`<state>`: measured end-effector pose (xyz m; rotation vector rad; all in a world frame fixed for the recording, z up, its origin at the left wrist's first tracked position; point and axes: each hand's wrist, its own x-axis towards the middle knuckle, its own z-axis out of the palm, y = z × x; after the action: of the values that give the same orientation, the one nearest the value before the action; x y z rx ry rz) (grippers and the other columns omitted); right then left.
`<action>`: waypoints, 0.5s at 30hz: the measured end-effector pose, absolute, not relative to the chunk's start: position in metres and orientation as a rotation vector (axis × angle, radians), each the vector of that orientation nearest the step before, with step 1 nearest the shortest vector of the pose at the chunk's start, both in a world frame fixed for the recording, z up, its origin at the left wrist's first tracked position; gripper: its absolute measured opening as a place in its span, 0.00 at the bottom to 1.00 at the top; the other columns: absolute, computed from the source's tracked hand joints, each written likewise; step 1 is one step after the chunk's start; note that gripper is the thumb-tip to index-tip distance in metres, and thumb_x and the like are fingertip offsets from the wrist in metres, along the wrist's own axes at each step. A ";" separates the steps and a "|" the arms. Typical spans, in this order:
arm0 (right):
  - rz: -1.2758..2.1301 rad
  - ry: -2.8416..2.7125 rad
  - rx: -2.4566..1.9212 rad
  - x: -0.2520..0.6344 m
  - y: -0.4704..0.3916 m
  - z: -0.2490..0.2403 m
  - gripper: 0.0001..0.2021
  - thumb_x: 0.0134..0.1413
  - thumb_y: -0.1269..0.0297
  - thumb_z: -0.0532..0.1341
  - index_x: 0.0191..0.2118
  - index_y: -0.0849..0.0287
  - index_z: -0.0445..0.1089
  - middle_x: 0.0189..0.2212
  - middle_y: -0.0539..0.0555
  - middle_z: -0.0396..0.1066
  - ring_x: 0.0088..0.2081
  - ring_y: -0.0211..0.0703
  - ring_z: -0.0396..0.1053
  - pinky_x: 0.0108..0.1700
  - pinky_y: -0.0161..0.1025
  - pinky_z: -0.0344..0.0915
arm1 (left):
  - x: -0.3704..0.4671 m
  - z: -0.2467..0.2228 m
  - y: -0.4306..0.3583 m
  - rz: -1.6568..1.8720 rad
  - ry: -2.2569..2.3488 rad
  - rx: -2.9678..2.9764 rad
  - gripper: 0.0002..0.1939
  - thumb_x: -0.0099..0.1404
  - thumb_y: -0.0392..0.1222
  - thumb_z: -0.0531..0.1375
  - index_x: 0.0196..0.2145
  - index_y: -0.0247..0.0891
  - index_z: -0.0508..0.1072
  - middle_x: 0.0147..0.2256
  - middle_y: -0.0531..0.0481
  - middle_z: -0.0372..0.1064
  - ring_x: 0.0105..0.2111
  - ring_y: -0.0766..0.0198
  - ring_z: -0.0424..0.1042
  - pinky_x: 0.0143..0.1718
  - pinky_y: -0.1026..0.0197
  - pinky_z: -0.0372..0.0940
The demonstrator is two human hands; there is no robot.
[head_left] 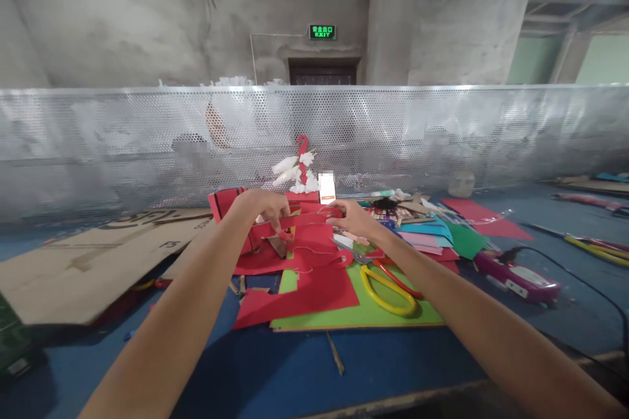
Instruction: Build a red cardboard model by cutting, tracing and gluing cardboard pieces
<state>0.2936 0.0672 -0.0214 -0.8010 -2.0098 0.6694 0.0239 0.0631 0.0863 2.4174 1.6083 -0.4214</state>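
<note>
A strip of red paper point(307, 217) is stretched between my two hands. My left hand point(269, 206) pinches its left end beside a folded red piece point(228, 201). At the other end, my right hand point(351, 217) grips the strip between thumb and fingers. Below them a cut red sheet point(314, 285) with curved edges lies on a lime-green sheet point(324, 319). Scissors point(393, 304) with one yellow and one red handle rest on the green sheet, under my right forearm. Whether more small pieces are inside my left fingers is hidden.
A flat cardboard piece point(73, 268) covers the left of the blue table point(275, 373). Behind my hands stand a lit phone point(327, 188) and white flowers point(295, 170) before a perforated metal screen point(393, 137). Coloured sheets point(427, 236) and a corded purple device point(518, 278) lie right.
</note>
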 end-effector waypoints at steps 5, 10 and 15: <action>0.653 -2.000 -0.842 0.298 0.064 -0.018 0.17 0.48 0.63 0.70 0.46 0.61 0.76 0.36 0.54 0.80 0.37 0.46 0.76 0.42 0.40 0.70 | 0.016 0.080 0.067 -0.463 1.705 2.354 0.12 0.37 0.37 0.73 0.22 0.41 0.76 0.19 0.53 0.71 0.22 0.62 0.63 0.28 0.59 0.55; 0.702 -1.934 -0.900 0.300 0.059 -0.019 0.16 0.49 0.59 0.71 0.43 0.59 0.77 0.25 0.50 0.75 0.27 0.43 0.73 0.32 0.37 0.69 | 0.016 0.084 0.062 -0.539 1.623 2.452 0.14 0.40 0.40 0.74 0.28 0.41 0.80 0.21 0.55 0.71 0.24 0.63 0.64 0.29 0.61 0.56; 0.781 -1.823 -0.903 0.295 0.051 -0.016 0.16 0.46 0.57 0.73 0.40 0.58 0.77 0.29 0.52 0.77 0.31 0.44 0.74 0.32 0.37 0.70 | 0.024 0.093 0.052 -0.667 1.602 2.521 0.16 0.46 0.45 0.74 0.33 0.40 0.81 0.23 0.53 0.70 0.24 0.62 0.65 0.28 0.60 0.57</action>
<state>0.2949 0.0514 -0.0161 -0.9031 -1.8228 0.7809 0.0237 0.0522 0.0931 2.5211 1.6017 -0.6665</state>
